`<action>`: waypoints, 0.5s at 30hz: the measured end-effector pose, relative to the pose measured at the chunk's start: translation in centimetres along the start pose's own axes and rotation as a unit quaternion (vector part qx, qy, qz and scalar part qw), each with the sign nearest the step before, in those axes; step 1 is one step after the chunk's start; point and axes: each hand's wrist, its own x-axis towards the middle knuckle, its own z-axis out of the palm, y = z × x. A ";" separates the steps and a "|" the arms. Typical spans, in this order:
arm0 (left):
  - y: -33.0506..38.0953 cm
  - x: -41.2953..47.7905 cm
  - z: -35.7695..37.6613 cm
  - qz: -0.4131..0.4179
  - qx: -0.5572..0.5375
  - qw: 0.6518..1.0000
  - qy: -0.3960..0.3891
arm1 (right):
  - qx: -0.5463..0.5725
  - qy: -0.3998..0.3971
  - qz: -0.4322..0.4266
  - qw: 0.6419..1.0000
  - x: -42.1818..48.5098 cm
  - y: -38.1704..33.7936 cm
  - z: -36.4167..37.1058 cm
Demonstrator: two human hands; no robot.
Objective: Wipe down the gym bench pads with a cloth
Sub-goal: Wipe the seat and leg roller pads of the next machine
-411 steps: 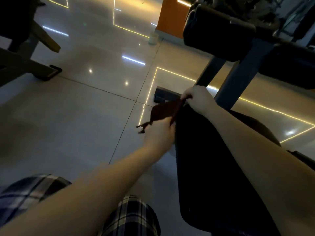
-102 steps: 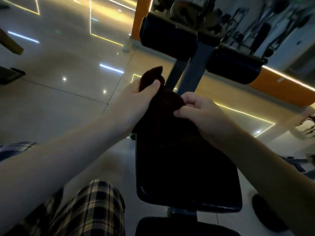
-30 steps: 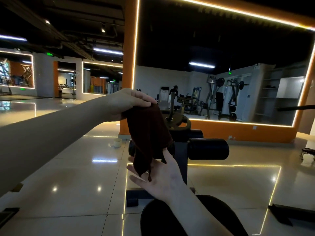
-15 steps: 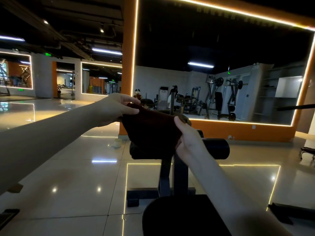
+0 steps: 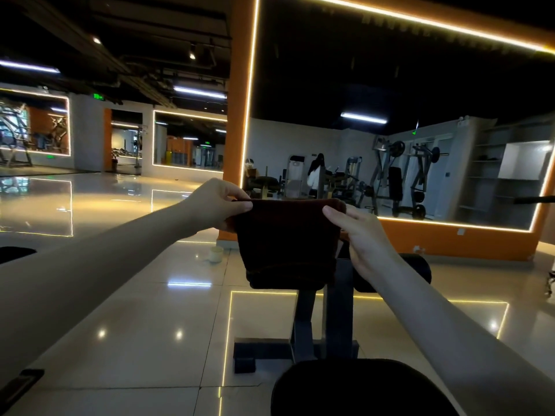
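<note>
Rising nearest at the bottom edge is the dark seat pad [image 5: 354, 388] of the bench, bare, with both forearms reaching out over it. Beyond it, the left hand [image 5: 217, 204] and right hand [image 5: 359, 235] are each closed in a pinch on an upper corner of the dark red cloth [image 5: 286, 235], thumbs on the near side, so it hangs flat and stretched between them in the air. Held this way, the cloth looks to be being spread or refolded for a clean face, a judgement only. It touches no pad; its lower edge hangs in front of the left roller pad [image 5: 285, 283]. The right roller pad [image 5: 417, 270] shows past the right wrist, both on the upright post [image 5: 341, 307] above the floor frame. Farther off, a small cup [image 5: 216, 253] stands on the glossy floor beside an orange pillar [image 5: 235, 115], with a mirror wall behind.
</note>
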 end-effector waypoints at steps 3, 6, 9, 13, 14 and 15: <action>-1.6 1.5 -0.7 0.036 0.043 0.998 0.020 | 0.021 -0.044 -0.029 0.998 1.6 0.5 0.8; -2.5 3.5 -2.1 0.055 0.043 0.997 0.039 | -0.007 -0.068 -0.061 0.996 3.7 0.2 1.5; -3.0 6.0 -3.6 0.053 0.020 0.997 0.046 | -0.121 -0.053 -0.125 0.983 6.2 -0.8 2.5; -2.5 9.7 -6.1 0.057 -0.013 0.998 0.019 | -0.229 -0.021 -0.182 0.956 10.1 -2.8 3.7; -2.2 10.5 -6.7 0.063 -0.006 0.998 0.019 | -0.236 -0.025 -0.176 0.955 10.8 -3.4 3.9; -1.7 11.4 -7.6 0.070 0.004 0.997 0.023 | -0.231 -0.032 -0.161 0.959 11.8 -4.5 4.1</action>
